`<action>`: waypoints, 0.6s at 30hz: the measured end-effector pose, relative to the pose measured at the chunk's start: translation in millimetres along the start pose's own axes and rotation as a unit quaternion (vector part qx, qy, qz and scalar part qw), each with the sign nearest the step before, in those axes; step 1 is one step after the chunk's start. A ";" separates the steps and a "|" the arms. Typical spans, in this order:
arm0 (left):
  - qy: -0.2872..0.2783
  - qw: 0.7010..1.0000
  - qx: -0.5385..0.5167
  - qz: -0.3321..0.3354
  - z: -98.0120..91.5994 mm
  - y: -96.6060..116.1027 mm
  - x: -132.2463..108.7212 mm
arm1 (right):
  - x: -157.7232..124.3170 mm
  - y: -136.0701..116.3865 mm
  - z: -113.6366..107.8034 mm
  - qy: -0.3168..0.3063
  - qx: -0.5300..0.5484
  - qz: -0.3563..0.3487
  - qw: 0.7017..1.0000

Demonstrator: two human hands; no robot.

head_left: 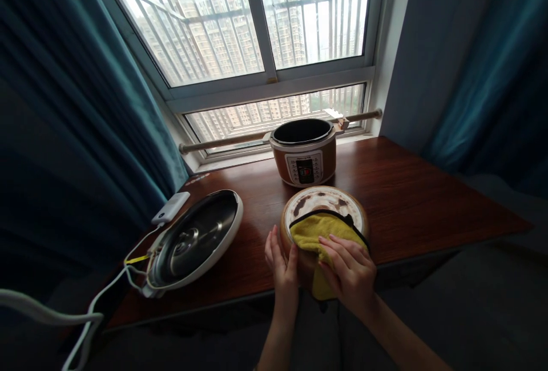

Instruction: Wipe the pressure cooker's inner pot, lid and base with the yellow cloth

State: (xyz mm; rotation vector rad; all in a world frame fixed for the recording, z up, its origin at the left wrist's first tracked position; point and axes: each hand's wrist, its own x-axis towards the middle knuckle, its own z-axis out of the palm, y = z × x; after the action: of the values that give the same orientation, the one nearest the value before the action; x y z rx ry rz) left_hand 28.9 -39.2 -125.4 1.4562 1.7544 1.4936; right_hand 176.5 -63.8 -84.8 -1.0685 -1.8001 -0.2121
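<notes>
- The left hand (281, 259) lies against the near left side of a round brown pot (325, 195), its fingers nearly straight and its thumb set apart; they touch the side without closing around it.
- The right hand (349, 271) has its fingers bent over a yellow cloth (308, 231) with a dark edge, and a fold of it is gathered between thumb and fingers.
- The cloth covers the near part of the pot's pale, dark-blotched top — one end hangs down over the near side.
- The pot is at the near edge of the brown table (428, 188), right of the middle.
- Just beyond it, on the far side, stands a brown-and-silver cooker (278, 166), lidless, its dark inside showing and its control panel facing near.
- To the left lies a wide, white-rimmed lid (201, 240) — glossy black face up, tilted.
- Farther left are a white box (171, 208) and a white cable (105, 293).
- A barred window (317, 5) fills the far side.
</notes>
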 end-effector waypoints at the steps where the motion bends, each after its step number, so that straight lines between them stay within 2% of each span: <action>1: -0.004 1.000 -0.004 -0.005 0.2 0.6 -1.2 | -0.8 0.2 0.0 0.001 0.001 0.000 1.000; 8: -0.025 0.988 -0.144 -0.053 -5.1 6.2 -29.7 | -19.3 4.9 4.6 -0.007 -0.014 -0.024 1.000; 12: 0.016 0.970 -0.193 -0.145 -10.7 -17.9 -59.6 | -40.3 10.3 10.5 -0.010 -0.045 -0.040 0.998; 15: 0.043 0.938 -0.235 -0.253 -8.9 -48.4 -83.0 | -55.4 12.4 13.9 -0.027 -0.069 -0.045 0.996; 18: -0.002 0.877 -0.303 -0.373 -5.5 -69.3 -99.9 | -71.6 11.1 16.0 -0.019 -0.072 -0.038 0.997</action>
State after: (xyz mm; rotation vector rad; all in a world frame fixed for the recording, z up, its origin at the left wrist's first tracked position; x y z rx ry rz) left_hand 30.9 -121.2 -215.3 0.3847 1.3879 1.3848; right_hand 182.7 -88.8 -154.3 -1.1113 -1.8834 -0.3738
